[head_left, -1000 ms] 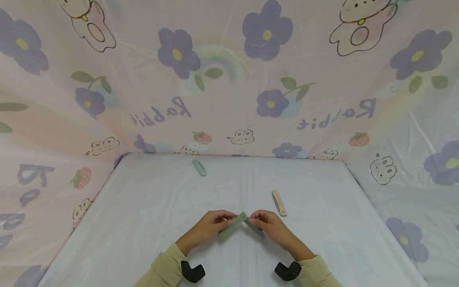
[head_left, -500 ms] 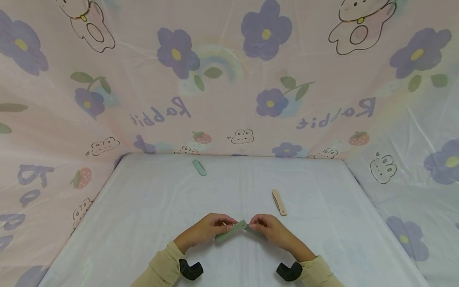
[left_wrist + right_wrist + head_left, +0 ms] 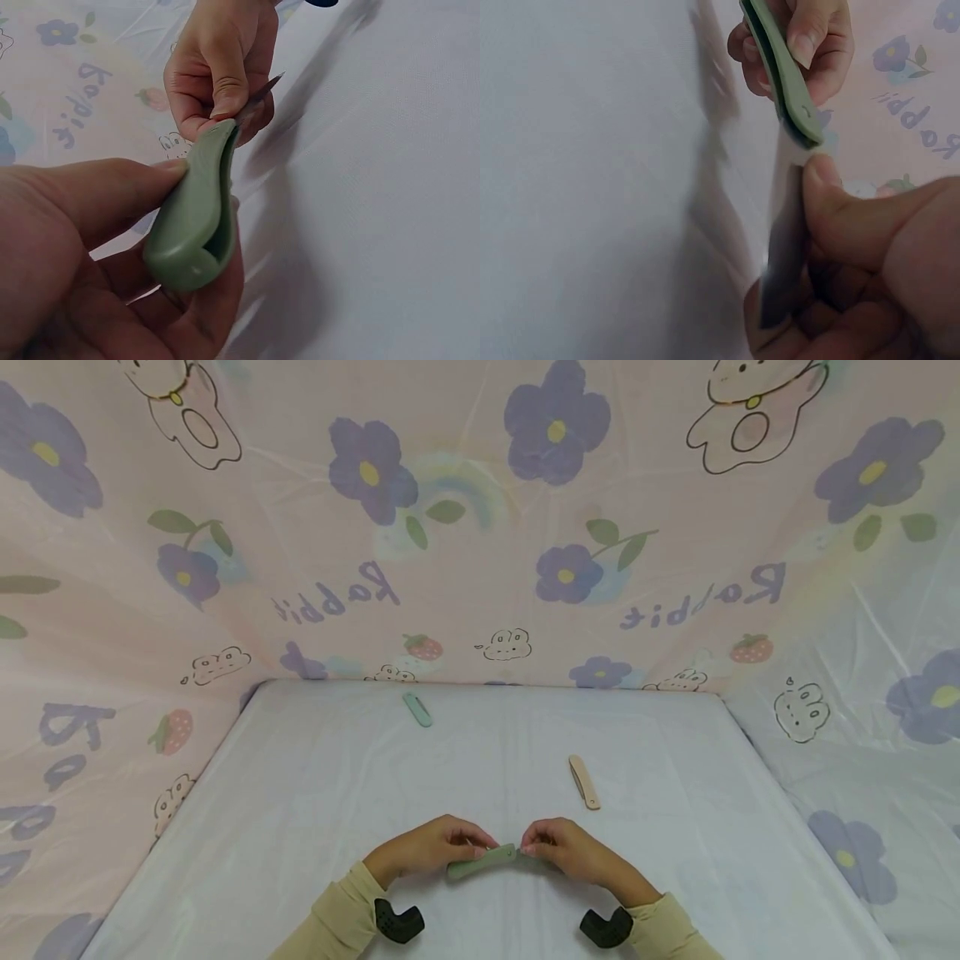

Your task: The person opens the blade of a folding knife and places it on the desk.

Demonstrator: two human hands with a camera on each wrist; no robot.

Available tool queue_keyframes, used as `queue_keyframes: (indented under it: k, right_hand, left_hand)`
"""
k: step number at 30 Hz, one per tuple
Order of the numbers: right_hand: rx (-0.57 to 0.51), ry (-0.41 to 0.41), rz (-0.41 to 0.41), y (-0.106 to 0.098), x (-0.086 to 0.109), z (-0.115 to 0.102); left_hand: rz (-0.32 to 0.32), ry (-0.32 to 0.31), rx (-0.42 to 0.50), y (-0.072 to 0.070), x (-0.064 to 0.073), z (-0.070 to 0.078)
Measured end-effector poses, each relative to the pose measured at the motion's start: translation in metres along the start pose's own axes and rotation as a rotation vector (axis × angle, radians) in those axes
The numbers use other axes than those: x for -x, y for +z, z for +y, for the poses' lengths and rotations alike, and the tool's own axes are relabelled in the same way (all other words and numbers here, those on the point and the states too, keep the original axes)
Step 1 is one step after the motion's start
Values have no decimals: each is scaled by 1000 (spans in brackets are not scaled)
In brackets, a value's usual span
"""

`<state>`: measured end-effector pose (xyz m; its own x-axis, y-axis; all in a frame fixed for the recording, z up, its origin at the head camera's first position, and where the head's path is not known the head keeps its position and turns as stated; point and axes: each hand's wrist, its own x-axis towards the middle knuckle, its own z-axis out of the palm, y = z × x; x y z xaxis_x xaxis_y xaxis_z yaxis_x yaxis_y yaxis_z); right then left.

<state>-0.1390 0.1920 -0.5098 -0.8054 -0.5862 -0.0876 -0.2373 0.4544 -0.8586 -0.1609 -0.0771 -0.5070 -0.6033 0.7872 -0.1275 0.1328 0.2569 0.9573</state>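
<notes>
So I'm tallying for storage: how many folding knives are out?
3. A green folding knife held by both hands, a beige knife right of centre, a pale green knife near the back.

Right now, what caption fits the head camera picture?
Two hands, left and right, hold a green folding knife over a white table.

In the head view the grey metal blade of the sage-green plastic folding knife (image 3: 482,862) lies hidden under the right hand (image 3: 566,847). The right wrist view cuts this blade (image 3: 782,247) off low, blurred and dark. The small pale green folded knife (image 3: 417,709) and the tan folded knife (image 3: 583,782) are too small to show detail.
</notes>
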Motion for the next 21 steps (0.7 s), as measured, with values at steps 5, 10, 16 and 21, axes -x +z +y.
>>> queue_keyframes:
  k: [5, 10, 16, 21]
  right_hand:
    - [8, -2, -37, 2, 2, -1]
    - [-10, 0, -72, 3, 3, -3]
    - [-15, -6, -133, 3, 5, -6]
    - [23, -37, -186, 4, 5, -6]
  left_hand:
    - [-53, 4, -18, 1, 2, 1]
    - [-91, 1, -23, 1, 4, 1]
    - [-146, 7, -3, 0, 4, 2]
    - [-190, 3, -7, 1, 4, 0]
